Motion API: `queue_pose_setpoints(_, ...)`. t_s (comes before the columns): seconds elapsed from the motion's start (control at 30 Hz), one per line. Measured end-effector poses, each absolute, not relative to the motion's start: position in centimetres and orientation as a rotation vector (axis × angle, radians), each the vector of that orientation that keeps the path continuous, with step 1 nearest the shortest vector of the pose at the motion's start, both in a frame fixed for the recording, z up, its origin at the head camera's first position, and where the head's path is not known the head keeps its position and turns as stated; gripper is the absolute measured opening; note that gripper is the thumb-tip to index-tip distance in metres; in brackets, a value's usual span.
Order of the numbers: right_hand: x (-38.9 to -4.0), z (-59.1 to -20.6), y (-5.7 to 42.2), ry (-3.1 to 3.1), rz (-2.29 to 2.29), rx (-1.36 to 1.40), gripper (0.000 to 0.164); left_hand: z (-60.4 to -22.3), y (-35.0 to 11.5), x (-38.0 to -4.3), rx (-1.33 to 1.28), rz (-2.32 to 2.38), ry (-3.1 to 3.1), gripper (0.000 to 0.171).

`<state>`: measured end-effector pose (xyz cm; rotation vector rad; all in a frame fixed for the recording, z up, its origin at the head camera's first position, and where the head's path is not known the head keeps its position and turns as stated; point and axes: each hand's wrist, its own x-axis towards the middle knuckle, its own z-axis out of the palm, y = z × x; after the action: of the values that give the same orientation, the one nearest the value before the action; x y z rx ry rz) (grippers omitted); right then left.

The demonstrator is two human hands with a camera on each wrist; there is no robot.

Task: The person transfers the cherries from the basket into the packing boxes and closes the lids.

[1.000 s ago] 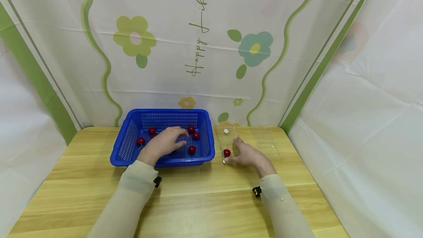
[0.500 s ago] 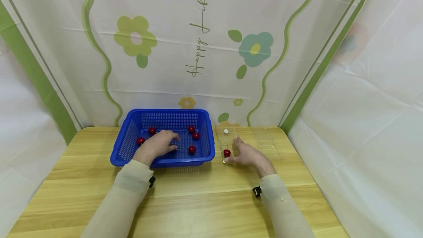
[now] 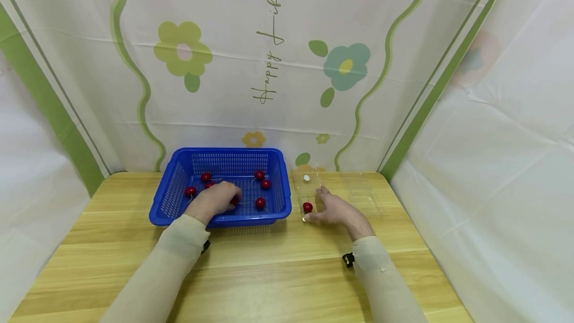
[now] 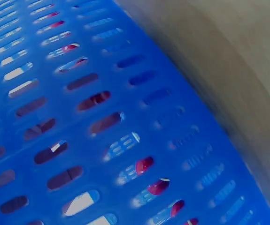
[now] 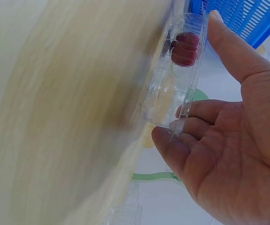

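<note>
Inside the blue basket [image 3: 287,188], the left hand [image 3: 212,200] curls its fingers and thumb on a red cherry [image 3: 234,200], mostly covered by them. Several other cherries lie around it, among them one near the front right [image 3: 260,203]. The basket's slotted wall [image 4: 88,103] fills the left wrist view and hides that hand. To the right, the right hand [image 3: 335,210] holds a clear plastic box [image 3: 301,194] by its edge. Thumb and bent fingers lie against it in the right wrist view. One cherry [image 5: 185,49] sits in the box's near end.
Another clear plastic piece [image 3: 364,197] lies right of the right hand. A small white round spot [image 3: 307,178] shows at the box's far end. The wooden table [image 3: 264,283] meets a flowered curtain [image 3: 215,103] at the back.
The left hand has moved left and down inside the basket, and its fingers have closed on a cherry. The right hand stays on the clear box.
</note>
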<state>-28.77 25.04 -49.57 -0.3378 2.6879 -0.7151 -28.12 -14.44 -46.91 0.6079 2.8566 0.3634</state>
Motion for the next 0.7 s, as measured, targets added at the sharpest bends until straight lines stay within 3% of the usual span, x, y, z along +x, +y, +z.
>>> queue_pose_setpoints(0.7, -28.6, -49.4, 24.9, 2.687, -0.704, -0.336, 0.121, -45.3, -12.2, -27.1, 0.693, 0.355, 2.887, 0.014)
